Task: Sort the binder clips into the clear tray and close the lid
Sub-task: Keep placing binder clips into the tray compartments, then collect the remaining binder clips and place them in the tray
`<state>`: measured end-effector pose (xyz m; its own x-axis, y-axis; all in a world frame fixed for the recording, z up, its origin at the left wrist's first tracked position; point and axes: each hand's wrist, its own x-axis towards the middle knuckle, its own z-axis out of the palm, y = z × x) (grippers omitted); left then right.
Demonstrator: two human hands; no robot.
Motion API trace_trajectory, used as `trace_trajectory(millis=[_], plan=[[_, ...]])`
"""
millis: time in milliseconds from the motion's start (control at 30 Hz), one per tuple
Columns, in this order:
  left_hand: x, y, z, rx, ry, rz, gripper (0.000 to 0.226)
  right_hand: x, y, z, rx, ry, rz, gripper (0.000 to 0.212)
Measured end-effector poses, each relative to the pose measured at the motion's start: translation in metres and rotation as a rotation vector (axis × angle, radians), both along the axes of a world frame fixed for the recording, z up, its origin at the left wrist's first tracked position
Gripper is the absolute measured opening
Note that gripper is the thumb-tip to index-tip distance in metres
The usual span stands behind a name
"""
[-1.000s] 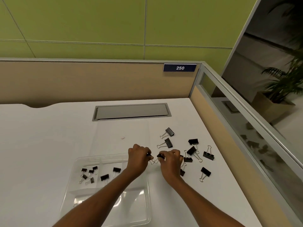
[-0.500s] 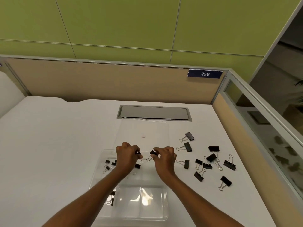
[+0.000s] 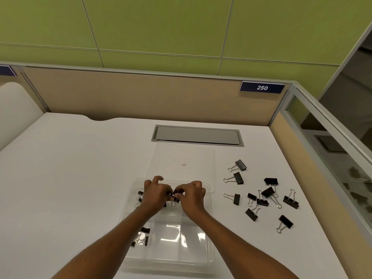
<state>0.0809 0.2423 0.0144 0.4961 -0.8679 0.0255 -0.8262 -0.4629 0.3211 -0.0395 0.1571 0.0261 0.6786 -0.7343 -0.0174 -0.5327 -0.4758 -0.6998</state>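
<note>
Fingers [image 3: 187, 186] of both hands curled, pinching binder clip [image 3: 176, 193] between left hand [image 3: 156, 193] and right hand [image 3: 192, 196], wire handles pointing down-frame, over clear tray [image 3: 210, 250] far-middle compartment. Loose clips [image 3: 261, 198] frame right, nearer right hand. Lid [image 3: 201, 158] open beyond.

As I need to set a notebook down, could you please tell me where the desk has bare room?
The desk left of the clear tray is bare, back to the partition. Right of the tray is crowded with loose binder clips, and the left hand and right hand work over its far row.
</note>
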Motion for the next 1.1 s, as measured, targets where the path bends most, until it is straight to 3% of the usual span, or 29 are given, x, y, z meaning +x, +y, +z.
trace_trajectory(millis=[233, 500, 1100], plan=[[0.005, 0.0, 0.0, 0.036, -0.051, -0.029, 0.018, 0.005, 0.004, -0.011, -0.038, 0.027, 0.005, 0.018], [0.003, -0.01, 0.0, -0.055, -0.116, 0.062, 0.023, 0.004, -0.001, -0.017, -0.14, 0.077, 0.066, 0.029], [-0.053, -0.099, -0.003, -0.106, -0.084, -0.089, 0.017, -0.075, -0.079, -0.019, -0.192, 0.007, -0.183, 0.021]])
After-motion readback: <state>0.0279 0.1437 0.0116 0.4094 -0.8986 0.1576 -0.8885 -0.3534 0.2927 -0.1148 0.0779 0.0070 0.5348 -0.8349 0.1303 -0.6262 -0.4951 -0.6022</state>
